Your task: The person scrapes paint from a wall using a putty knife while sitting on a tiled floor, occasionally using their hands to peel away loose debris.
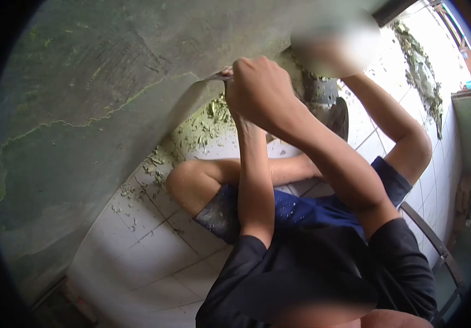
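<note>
My right hand [262, 87] is closed in a fist against the green wall [93, 93], around the handle end of a scraper. The scraper's thin metal blade [213, 76] pokes out to the left of the fist, its edge at the wall surface beside a crack line. Behind the fist, my left hand [228, 71] is mostly hidden; a few fingertips show, closed at the base of the blade. Peeled green paint flakes [219, 109] lie on the floor just below both hands.
My bent legs rest on the white tiled floor [153, 257], close to the wall. More flakes [153, 164] are scattered along the wall's foot. A dark sandal-like object [339, 117] lies beyond my shin. A strip of debris [424, 76] crosses the floor at upper right.
</note>
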{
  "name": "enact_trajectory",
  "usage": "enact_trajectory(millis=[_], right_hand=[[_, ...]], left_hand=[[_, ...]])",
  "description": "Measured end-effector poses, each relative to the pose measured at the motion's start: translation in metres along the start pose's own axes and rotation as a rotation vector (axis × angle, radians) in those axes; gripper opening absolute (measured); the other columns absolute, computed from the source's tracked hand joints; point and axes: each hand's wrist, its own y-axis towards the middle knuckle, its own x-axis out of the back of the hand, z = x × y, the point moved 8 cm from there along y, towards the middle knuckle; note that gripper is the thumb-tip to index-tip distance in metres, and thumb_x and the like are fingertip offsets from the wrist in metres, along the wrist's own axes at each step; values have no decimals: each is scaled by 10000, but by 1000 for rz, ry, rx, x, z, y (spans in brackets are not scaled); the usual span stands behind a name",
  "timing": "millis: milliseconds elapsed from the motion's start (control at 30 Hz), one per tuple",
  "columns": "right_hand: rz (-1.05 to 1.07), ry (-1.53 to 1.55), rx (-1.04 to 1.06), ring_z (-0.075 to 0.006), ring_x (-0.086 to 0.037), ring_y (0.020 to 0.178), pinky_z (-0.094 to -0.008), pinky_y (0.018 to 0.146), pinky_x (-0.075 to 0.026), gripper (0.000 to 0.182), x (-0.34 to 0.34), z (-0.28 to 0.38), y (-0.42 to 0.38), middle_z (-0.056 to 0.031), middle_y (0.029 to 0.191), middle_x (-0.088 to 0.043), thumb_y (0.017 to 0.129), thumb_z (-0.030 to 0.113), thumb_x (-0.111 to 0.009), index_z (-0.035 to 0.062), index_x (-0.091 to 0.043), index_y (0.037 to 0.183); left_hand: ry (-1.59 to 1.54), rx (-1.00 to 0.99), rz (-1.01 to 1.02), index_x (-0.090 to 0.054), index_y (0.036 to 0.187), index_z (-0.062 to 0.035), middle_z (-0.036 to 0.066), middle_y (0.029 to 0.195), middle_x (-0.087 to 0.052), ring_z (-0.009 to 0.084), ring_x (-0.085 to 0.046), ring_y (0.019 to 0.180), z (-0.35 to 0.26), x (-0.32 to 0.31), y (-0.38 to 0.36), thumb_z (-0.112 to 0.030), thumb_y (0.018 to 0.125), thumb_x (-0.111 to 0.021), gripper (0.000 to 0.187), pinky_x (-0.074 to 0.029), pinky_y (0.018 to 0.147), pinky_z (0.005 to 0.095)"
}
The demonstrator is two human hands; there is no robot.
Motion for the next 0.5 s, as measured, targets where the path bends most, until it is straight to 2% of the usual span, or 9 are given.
enact_trajectory(millis=[100,167,233,267,367,400,500], right_hand=[[94,29,-8,-440,-701,722,-488,649,-577,93,-7,-12,3,-280,723,-659,685,41,-634,-45,-668,700],[81,10,-18,-432,-702,721,-481,639,-575,85,-7,-9,1,-273,718,-657,684,41,-634,-39,-662,695],[-73,12,44,-468,-669,665,-504,642,-561,186,-20,-5,-3,-295,660,-624,755,103,-586,-43,-648,658],[7,1,57,-465,-672,668,-507,642,-561,180,-38,-9,3,-292,667,-631,759,102,-588,-41,-654,672],[2,-2,8,-464,-673,667,-504,636,-562,157,-17,-12,-3,-289,678,-637,742,84,-593,-47,-654,680],[-57,18,-12,-458,-679,670,-507,633,-563,155,-5,-9,-9,-288,689,-642,739,81,-594,-49,-651,677],[31,-34,26,-450,-683,669,-515,632,-562,183,-53,-9,1,-289,688,-641,768,107,-593,-41,-656,678]], left_hand=[[45,23,-12,-658,1093,-96,63,1125,-661,189,-632,1057,3,0,2,-248,1064,-529,202,-509,980,334],[67,15,-14,-658,1094,-94,64,1126,-661,189,-633,1056,4,-1,-2,-249,1064,-528,204,-509,978,333],[94,10,-40,-657,1094,-92,65,1126,-661,189,-633,1056,3,8,-3,-250,1064,-527,207,-509,976,333],[111,16,-58,-657,1094,-91,65,1126,-661,189,-633,1055,2,12,2,-250,1064,-527,208,-509,976,332],[147,27,-47,-657,1095,-89,66,1127,-661,189,-633,1054,8,5,-6,-252,1064,-526,211,-510,973,331],[155,18,-52,-657,1095,-88,67,1127,-660,189,-633,1054,6,7,-7,-252,1064,-526,212,-510,972,331],[196,15,-94,-657,1095,-85,68,1127,-660,190,-634,1052,1,18,-6,-253,1064,-525,216,-511,970,330]])
